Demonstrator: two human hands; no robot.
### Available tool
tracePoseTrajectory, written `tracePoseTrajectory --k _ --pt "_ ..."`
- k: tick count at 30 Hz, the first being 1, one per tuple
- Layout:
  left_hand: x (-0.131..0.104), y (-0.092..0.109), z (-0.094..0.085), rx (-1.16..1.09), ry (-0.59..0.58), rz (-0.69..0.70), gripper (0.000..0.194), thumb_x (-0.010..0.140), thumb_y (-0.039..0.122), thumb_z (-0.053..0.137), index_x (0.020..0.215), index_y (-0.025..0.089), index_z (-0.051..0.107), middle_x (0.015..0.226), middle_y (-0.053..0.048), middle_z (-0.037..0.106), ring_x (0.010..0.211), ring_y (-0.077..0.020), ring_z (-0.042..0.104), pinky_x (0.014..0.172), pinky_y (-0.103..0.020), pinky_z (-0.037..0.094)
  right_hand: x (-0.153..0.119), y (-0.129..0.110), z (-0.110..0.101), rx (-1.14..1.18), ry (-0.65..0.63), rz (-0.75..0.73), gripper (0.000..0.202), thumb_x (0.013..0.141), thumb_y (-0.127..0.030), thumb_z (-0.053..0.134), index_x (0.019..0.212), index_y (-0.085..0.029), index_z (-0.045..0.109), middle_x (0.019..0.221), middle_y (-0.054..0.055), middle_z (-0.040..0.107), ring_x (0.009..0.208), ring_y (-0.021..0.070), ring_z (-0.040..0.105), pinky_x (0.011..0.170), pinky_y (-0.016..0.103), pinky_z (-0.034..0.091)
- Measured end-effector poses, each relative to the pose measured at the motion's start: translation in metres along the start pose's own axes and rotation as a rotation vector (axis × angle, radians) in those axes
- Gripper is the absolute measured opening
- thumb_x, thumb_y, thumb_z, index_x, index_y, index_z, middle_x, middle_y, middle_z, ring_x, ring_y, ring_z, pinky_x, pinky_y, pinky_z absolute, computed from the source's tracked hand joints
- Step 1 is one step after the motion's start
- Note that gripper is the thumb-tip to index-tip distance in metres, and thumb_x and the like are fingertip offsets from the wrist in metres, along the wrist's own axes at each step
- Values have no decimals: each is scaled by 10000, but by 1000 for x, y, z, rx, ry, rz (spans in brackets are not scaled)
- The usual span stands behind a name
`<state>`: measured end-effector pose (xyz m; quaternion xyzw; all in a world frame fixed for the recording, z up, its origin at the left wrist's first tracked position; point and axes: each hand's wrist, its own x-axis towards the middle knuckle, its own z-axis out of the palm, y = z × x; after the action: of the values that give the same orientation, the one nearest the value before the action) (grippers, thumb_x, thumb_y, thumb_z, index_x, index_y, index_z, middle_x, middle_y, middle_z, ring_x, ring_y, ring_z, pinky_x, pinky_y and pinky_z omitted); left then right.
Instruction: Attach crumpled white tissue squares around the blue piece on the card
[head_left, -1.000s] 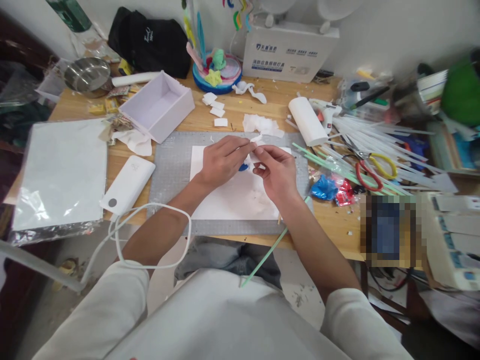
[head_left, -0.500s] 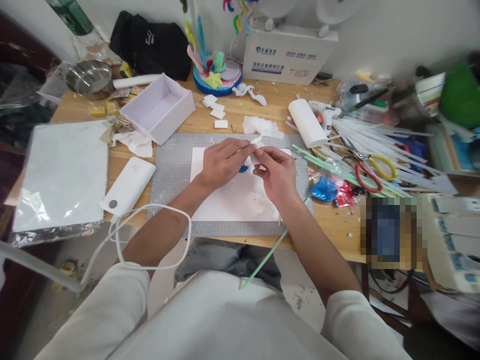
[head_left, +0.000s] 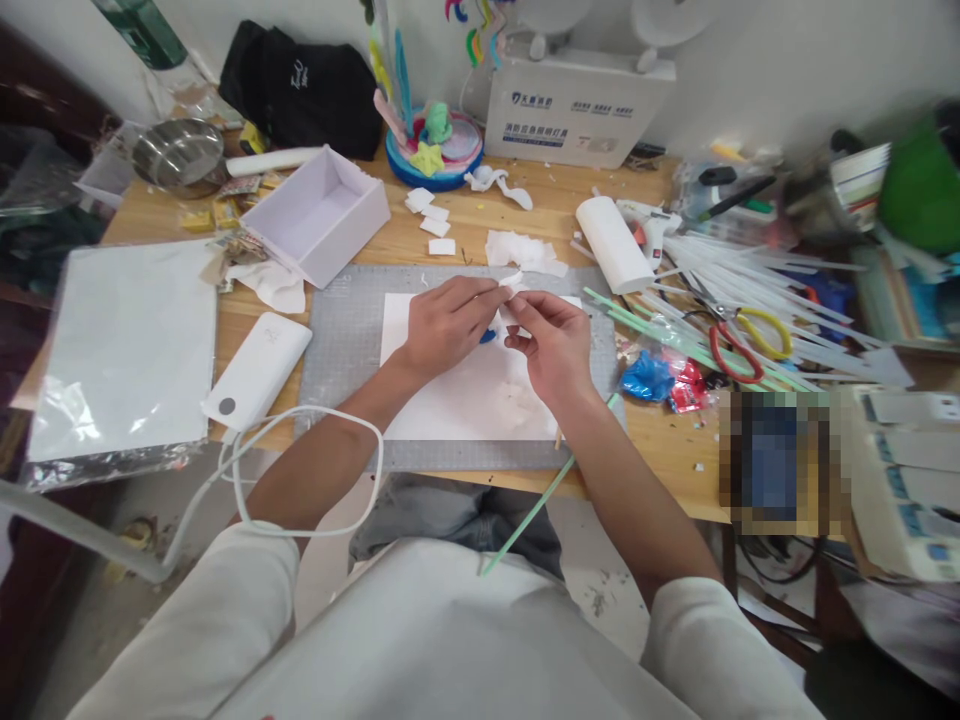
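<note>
My left hand (head_left: 452, 322) and my right hand (head_left: 553, 335) meet above a white sheet (head_left: 450, 410) on a grey cutting mat (head_left: 341, 320). Both sets of fingertips pinch a small white piece (head_left: 511, 284), thin like tissue or paper; the fingers cover most of it. Under the hands a small blue piece (head_left: 488, 335) shows, partly hidden by my left fingers. Beyond the mat's far edge lies a torn white tissue (head_left: 525, 252). A green stick (head_left: 551, 510) passes below my right forearm, over the table's front edge.
At the right are scissors (head_left: 726, 335), a glue gun (head_left: 654, 228), a white roll (head_left: 615, 245) and many white sticks (head_left: 757, 275). A lilac box (head_left: 322, 220) and a white power bank (head_left: 259, 370) with a looped cable (head_left: 379, 470) stand left. A colourful clay ornament (head_left: 435, 150) sits behind.
Almost nothing differs. Both hands keep their pinch on the white piece, with only a very slight shift of the fingers and the view.
</note>
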<state>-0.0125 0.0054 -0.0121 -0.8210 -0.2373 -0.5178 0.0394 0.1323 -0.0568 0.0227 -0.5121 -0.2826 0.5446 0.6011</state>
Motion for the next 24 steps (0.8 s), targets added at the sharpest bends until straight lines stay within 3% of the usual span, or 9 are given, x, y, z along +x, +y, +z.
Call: tracePoseTrajectory --k 24 --pt "1 0 -2 126 -59 46 190 952 151 584 1063 206 729 955 -26 789 834 -135 737 691 -238 549 2 0 -1 -20 25 -10 164 658 -346 843 744 -243 750 673 -58 649 556 58 524 519 208 491"
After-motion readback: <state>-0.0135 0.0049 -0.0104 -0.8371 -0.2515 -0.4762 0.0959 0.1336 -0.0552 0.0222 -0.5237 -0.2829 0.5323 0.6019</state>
